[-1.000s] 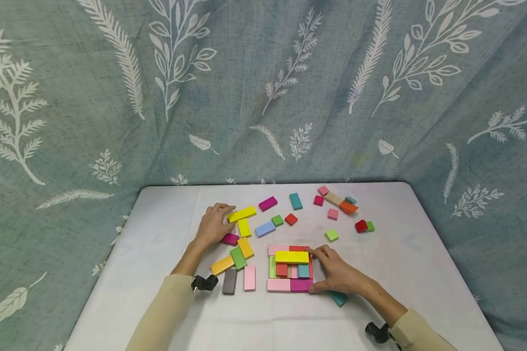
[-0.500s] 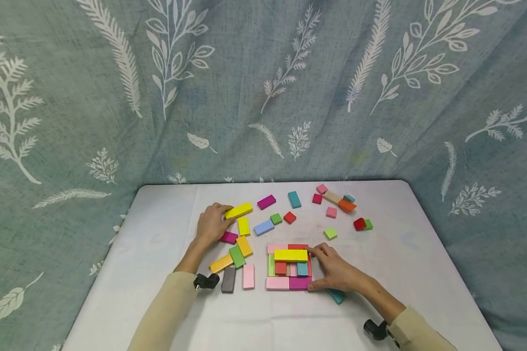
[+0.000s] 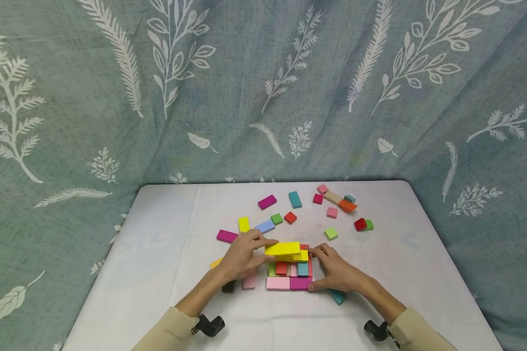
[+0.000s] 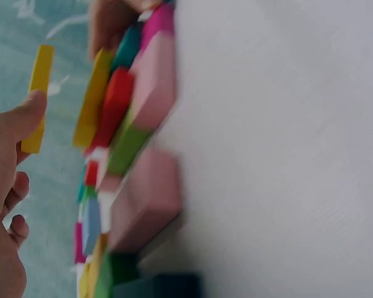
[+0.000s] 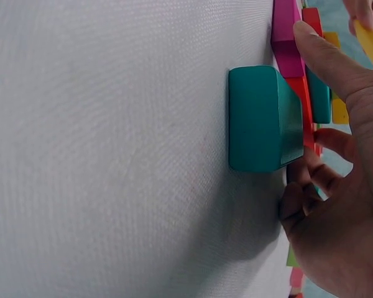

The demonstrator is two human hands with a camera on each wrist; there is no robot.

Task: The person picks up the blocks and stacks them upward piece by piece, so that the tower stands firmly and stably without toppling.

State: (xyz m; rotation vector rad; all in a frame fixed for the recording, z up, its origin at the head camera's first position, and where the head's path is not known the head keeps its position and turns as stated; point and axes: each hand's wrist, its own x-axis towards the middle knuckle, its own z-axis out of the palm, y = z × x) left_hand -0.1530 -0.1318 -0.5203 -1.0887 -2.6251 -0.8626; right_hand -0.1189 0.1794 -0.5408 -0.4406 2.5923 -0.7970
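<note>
My left hand (image 3: 245, 253) pinches a long yellow block (image 3: 282, 248) at its left end, between thumb and fingers. In the left wrist view this held block (image 4: 38, 93) stands apart from the stack. From the head it overlaps a second yellow block (image 3: 304, 255) that lies across the top of a low square block stack. The near side of the stack has a light pink block (image 3: 278, 283) and a magenta block (image 3: 300, 283). My right hand (image 3: 340, 270) grips the stack's right side, thumb at the magenta block and forefinger at the far corner.
A teal block (image 3: 337, 296) lies beneath my right hand. Left of the stack are a pink block (image 3: 249, 281) and a dark block (image 3: 228, 286), partly covered by my left hand. Several loose blocks, including a blue one (image 3: 265, 226) and an orange one (image 3: 348, 206), lie farther back.
My left hand has picked up the long yellow block from the back left and carried it right and nearer, over the stack. My right hand has stayed at the stack's right side.
</note>
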